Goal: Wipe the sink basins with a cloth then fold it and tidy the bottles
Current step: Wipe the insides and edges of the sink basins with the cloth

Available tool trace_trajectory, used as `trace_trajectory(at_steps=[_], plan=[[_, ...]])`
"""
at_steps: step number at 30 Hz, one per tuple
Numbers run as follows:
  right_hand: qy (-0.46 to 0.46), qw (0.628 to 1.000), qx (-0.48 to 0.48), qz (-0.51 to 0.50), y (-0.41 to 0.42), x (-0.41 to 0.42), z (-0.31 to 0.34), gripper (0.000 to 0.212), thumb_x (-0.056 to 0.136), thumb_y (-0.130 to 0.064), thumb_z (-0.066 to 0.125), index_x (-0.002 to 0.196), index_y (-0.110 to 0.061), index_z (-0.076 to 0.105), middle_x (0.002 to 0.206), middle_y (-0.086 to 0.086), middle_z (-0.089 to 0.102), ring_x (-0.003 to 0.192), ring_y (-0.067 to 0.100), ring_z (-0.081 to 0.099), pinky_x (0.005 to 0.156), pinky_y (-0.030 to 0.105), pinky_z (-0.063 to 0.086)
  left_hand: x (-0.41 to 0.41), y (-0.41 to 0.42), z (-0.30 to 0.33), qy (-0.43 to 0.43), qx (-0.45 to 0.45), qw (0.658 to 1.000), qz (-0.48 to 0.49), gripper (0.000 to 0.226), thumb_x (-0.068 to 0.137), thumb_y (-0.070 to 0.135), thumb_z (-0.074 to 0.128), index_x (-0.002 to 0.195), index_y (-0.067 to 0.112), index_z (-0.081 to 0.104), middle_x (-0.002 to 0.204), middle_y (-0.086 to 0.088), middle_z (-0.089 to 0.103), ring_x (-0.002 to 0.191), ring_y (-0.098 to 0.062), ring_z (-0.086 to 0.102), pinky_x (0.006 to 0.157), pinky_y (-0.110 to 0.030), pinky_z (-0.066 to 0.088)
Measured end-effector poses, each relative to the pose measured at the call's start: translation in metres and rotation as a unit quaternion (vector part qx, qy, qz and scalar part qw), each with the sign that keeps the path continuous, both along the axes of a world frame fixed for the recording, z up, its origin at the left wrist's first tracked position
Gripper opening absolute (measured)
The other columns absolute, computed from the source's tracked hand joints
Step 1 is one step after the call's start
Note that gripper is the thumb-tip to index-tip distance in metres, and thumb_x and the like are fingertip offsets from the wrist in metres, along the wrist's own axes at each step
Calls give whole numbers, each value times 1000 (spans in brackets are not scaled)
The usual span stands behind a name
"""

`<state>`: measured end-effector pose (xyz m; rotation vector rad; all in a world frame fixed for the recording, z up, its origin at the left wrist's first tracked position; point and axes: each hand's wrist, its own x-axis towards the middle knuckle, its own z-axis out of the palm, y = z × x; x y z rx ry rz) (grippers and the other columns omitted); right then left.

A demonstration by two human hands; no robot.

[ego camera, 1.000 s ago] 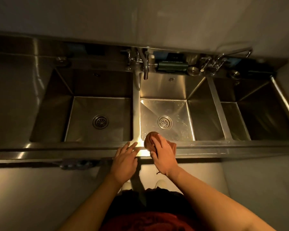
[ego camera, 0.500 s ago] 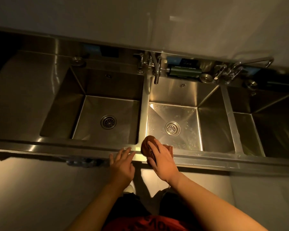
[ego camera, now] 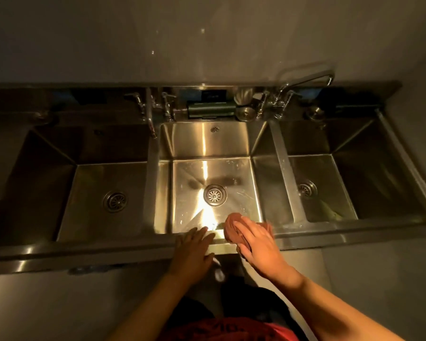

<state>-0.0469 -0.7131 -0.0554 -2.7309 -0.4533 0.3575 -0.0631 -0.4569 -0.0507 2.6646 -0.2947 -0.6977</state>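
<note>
A steel sink unit with three basins fills the view: left basin, middle basin, right basin. My right hand presses a bunched reddish-brown cloth onto the front rim of the middle basin. My left hand lies flat on the same rim just left of the cloth, fingers spread, holding nothing. A dark green bottle lies on its side on the back ledge behind the middle basin.
Two faucets stand on the back ledge, one between left and middle basins, one with a long spout at the right. Round metal strainers sit on the ledge. A plain wall rises behind.
My right hand and the cloth have shifted rightward along the front rim, from the divider to in front of the middle basin. My left hand followed along the rim. My head has moved to the right.
</note>
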Motion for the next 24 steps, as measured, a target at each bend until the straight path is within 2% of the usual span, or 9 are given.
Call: trace_trajectory(at_steps=[4, 7, 9, 12, 17, 20, 22, 24], plan=[[-4, 999, -6, -45, -70, 0, 1, 62, 105, -50, 36, 161, -39, 14, 170, -7, 14, 154, 17, 19, 124, 38, 6, 18, -58, -2, 5, -13, 999, -52, 65, 99, 54, 47, 160, 42, 28, 171, 11, 20, 158, -23, 17, 126, -56, 16], [-17, 996, 49, -72, -115, -5, 2, 60, 104, -52, 27, 161, -37, 17, 169, -4, 17, 155, 20, 20, 122, 55, 20, 29, -96, -3, 11, -40, 995, -92, 68, 98, 56, 51, 160, 44, 26, 171, 13, 21, 158, -20, 17, 127, -57, 13], [-32, 991, 93, -93, -137, -3, 0, 61, 102, -48, 36, 160, -32, 29, 168, -3, 24, 154, 22, 26, 115, 58, 28, 37, -118, -5, 18, -48, 992, -118, 69, 98, 57, 52, 160, 45, 23, 171, 13, 19, 158, -19, 15, 128, -57, 8], [-72, 988, 118, -76, -151, 2, -9, 60, 97, -33, 56, 154, -22, 43, 165, 2, 32, 151, 27, 33, 115, 57, 31, 50, -144, -9, 32, -56, 989, -136, 74, 98, 58, 55, 161, 46, 19, 171, 13, 17, 158, -18, 14, 128, -55, 7], [-15, 993, 99, -63, -175, 36, -22, 67, 94, -13, 58, 156, -28, 39, 168, -4, 23, 157, 25, 15, 122, 55, 27, 61, -156, -17, 37, -85, 988, -123, 84, 89, 73, 54, 161, 49, 18, 170, 13, 24, 155, -15, 22, 126, -46, 8], [-23, 994, 99, -28, -178, 91, -18, 65, 97, -16, 59, 157, -25, 37, 169, 1, 22, 158, 29, 8, 125, 50, 23, 60, -155, -20, 23, -89, 989, -113, 84, 87, 77, 52, 160, 50, 21, 167, 14, 29, 154, -13, 26, 124, -41, 8], [-24, 991, 114, -60, -166, 138, -15, 65, 97, -14, 58, 157, -26, 37, 169, 0, 20, 158, 27, 7, 125, 46, 25, 60, -156, -21, 23, -102, 990, -99, 83, 86, 74, 56, 160, 50, 24, 166, 16, 30, 153, -12, 26, 125, -43, 9], [-33, 987, 124, -91, -149, 188, -15, 67, 95, -7, 58, 157, -23, 38, 168, 3, 21, 157, 31, 10, 125, 47, 24, 59, -157, -21, 24, -109, 990, -86, 83, 86, 72, 59, 159, 51, 26, 166, 17, 31, 153, -11, 26, 126, -44, 11]])
